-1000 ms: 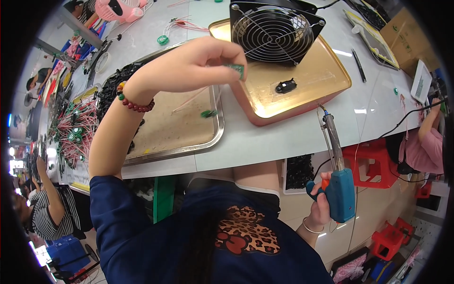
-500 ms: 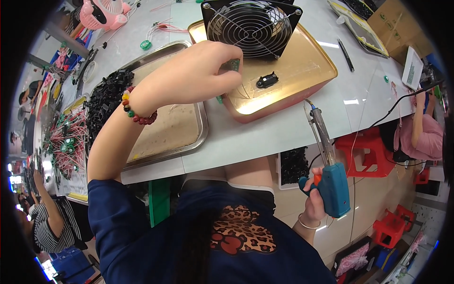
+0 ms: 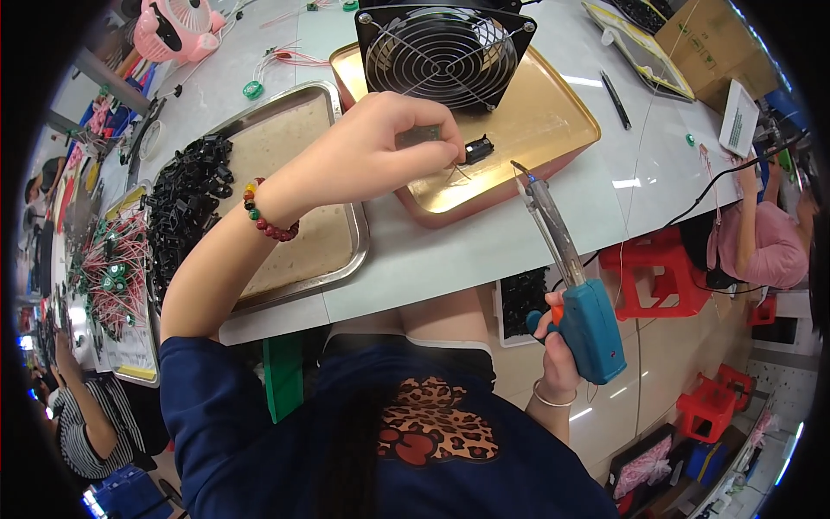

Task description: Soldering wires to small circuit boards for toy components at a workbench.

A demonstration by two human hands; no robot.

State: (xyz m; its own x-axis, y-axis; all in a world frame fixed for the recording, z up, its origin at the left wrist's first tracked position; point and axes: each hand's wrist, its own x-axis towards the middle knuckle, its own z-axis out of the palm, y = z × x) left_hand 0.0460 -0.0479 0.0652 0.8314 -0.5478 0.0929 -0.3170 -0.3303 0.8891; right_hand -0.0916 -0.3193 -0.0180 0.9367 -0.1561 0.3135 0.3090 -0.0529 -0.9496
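Note:
My left hand reaches over the gold tin lid, thumb and fingers pinched on a small green circuit board, mostly hidden by the fingers. Thin wire ends stick out below the fingertips. Just beside them, a small black plastic housing lies on the gold tin. My right hand is wrapped around a teal soldering gun, a finger at its orange trigger. Its tip points up and left, off the tin's front right corner and apart from the housing.
A black fan with a wire guard stands on the tin. To the left, a metal tray holds a heap of black plastic parts; beyond are green parts with red wires. A black pen lies at the right. Co-workers sit on both sides.
My left hand has moved right and slightly down, bringing its fingertips to the black housing. My right hand has shifted the soldering gun left and up, its tip nearer the tin.

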